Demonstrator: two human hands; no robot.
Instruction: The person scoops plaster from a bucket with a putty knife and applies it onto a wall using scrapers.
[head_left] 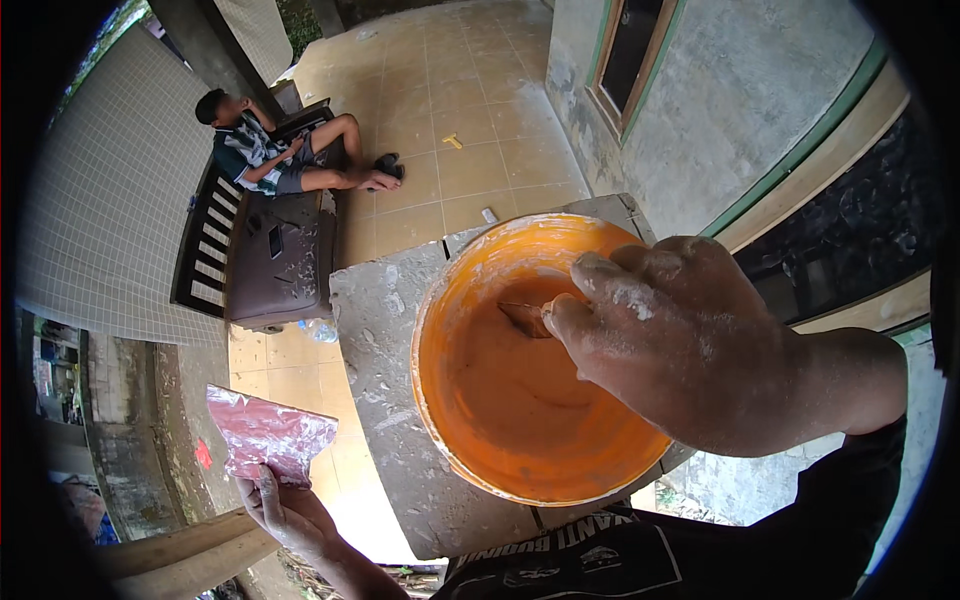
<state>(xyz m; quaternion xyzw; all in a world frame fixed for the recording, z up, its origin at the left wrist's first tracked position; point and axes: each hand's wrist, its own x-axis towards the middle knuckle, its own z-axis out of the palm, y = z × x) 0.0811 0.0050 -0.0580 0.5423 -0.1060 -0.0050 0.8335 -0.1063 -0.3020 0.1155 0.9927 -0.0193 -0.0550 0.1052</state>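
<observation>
An orange bucket (425, 400) stands in front of me, its inner wall smeared white. A smooth orange-looking paste (500, 375) lies in it. My right hand (670, 340), dusted with white, reaches over the right rim with its fingers closed round a small brown blade-like tool (524, 319). The tool's tip meets the paste; the fist hides the rest, so its exact kind is unclear. At the lower left, my left hand (290, 515) grips the bottom edge of a flat maroon sheet (272, 432) streaked with white, held up apart from the bucket.
The bucket rests on a grey, paste-spotted board (400, 480). Beyond it, a person (265, 150) sits on a dark bench (280, 260) with a phone (275, 242) on its seat. A yellow object (453, 141) lies on the tiled floor (400, 160). A grey wall (740, 110) runs along the right.
</observation>
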